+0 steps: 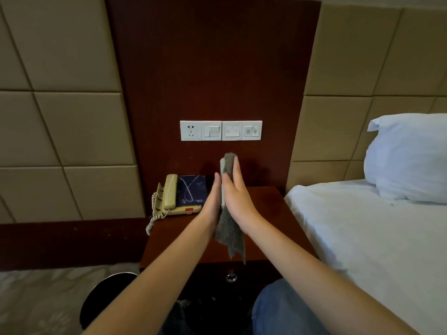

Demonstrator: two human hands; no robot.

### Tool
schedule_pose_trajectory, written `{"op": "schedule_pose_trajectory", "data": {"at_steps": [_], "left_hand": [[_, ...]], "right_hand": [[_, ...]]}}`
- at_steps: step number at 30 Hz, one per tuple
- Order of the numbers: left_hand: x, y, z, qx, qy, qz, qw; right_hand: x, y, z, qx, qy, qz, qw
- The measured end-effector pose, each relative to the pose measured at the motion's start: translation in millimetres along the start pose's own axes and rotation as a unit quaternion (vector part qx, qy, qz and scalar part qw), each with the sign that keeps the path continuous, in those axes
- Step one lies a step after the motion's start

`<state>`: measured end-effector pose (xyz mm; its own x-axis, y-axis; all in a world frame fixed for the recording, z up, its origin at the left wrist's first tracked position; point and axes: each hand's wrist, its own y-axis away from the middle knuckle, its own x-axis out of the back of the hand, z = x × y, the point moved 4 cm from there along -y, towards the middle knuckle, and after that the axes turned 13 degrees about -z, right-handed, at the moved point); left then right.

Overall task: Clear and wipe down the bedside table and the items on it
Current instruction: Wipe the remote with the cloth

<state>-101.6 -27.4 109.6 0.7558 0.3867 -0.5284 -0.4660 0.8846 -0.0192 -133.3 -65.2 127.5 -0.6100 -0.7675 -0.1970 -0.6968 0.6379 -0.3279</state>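
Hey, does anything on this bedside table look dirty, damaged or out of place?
Yes. The telephone at the back left of the bedside table has pale looping streaks across its dark blue face, possibly dust or scratches.

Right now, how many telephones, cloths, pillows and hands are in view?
Telephone: 1
Grey cloth: 1
Pillow: 1
Hands: 2, left hand and right hand
Total: 5

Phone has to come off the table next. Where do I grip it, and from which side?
Probably the telephone base's low front edge, coming from the right: the handset rests along its left side, and the coiled cord hangs off the bedside table on that side.
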Motion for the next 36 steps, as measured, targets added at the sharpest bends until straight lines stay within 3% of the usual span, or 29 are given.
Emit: {"op": "schedule_pose_trajectory", "data": {"at_steps": [2, 3, 6, 10, 13, 15, 18, 22, 27, 31, 33, 35, 36], "left_hand": [[6.2, -13.9, -9.1, 0.05, 0.016, 0.017, 0.998], [12.7, -20.3, -14.0, 0.073, 0.013, 0.02, 0.997], [35.9, -36.8, -30.0, 0.124, 0.004, 0.022, 0.992], [66.2, -53.8, -49.8, 0.149, 0.058, 0.025, 0.987], [96.0, -60.3, -56.6, 0.154, 0.104, 0.062, 0.981], [115.8, -65.5, -57.3, 0.164, 0.096, 0.082, 0.978], [136.0, -79.5, -55.2, 0.195, 0.052, 0.08, 0.976], [148.1, -107.5, -48.5, 0.256, -0.08, 0.032, 0.963], [144.9, -146.9, -44.9, 0.381, -0.264, -0.091, 0.881], [135.5, -180.6, -56.6, 0.432, -0.308, -0.166, 0.831], [132.8, -200.4, -69.8, 0.432, -0.334, -0.165, 0.821], [134.5, -227.7, -82.5, 0.372, -0.43, -0.116, 0.814], [137.0, -242.9, -84.9, 0.318, -0.53, -0.086, 0.781]], "right_hand": [[11.7, -10.6, 18.0, -0.102, 0.001, -0.093, 0.99], [20.6, -15.2, 22.2, -0.102, 0.045, -0.114, 0.987], [31.3, -22.9, 31.8, -0.13, 0.077, -0.115, 0.982], [51.7, -35.3, 55.7, -0.143, 0.042, -0.091, 0.985], [84.0, -44.7, 67.9, -0.124, 0.033, -0.002, 0.992], [104.9, -49.2, 73.1, -0.103, 0.073, 0.051, 0.991], [113.5, -59.2, 93.1, -0.104, 0.185, 0.003, 0.977], [100.2, -70.3, 131.5, -0.136, 0.383, -0.185, 0.895], [98.9, -93.7, 143.7, 0.006, 0.674, -0.275, 0.685], [119.6, -119.3, 156.4, 0.063, 0.722, -0.298, 0.621], [136.6, -129.8, 166.6, 0.107, 0.75, -0.296, 0.581], [155.7, -137.9, 177.4, 0.08, 0.769, -0.321, 0.547], [167.2, -143.4, 182.7, 0.042, 0.777, -0.322, 0.54]]}}
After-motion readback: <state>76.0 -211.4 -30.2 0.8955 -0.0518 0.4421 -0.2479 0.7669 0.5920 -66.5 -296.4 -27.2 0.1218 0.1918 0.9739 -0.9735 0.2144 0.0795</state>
